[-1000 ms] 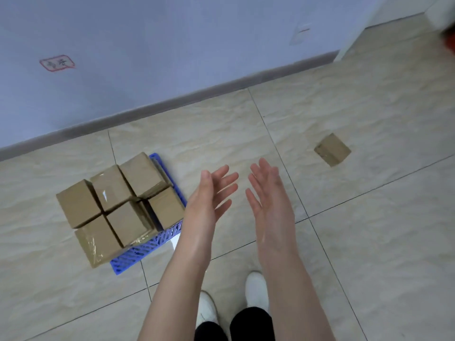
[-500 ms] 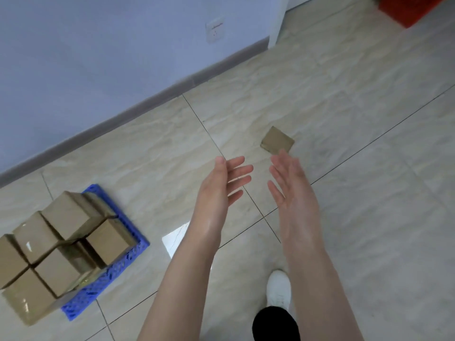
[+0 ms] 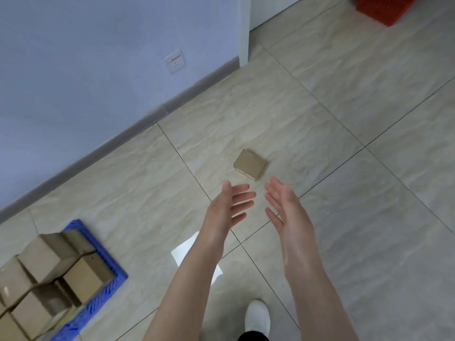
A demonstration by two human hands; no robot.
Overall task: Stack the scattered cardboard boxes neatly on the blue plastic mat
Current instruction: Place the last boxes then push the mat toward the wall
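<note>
Both hands, left hand [image 3: 225, 212] and right hand [image 3: 286, 212], reach out with straight fingers, holding nothing, just short of a lone box [image 3: 250, 164] on the floor, well apart from the stacked boxes [image 3: 46, 274] on the blue mat [image 3: 108, 289].

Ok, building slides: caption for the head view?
Open left hand and right hand extend toward a lone box; other boxes on the mat.

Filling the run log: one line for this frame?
phase: reaching | left hand: open, empty | right hand: open, empty | loose box: on floor, untouched, ahead of hands | blue mat: holds stacked boxes
</note>
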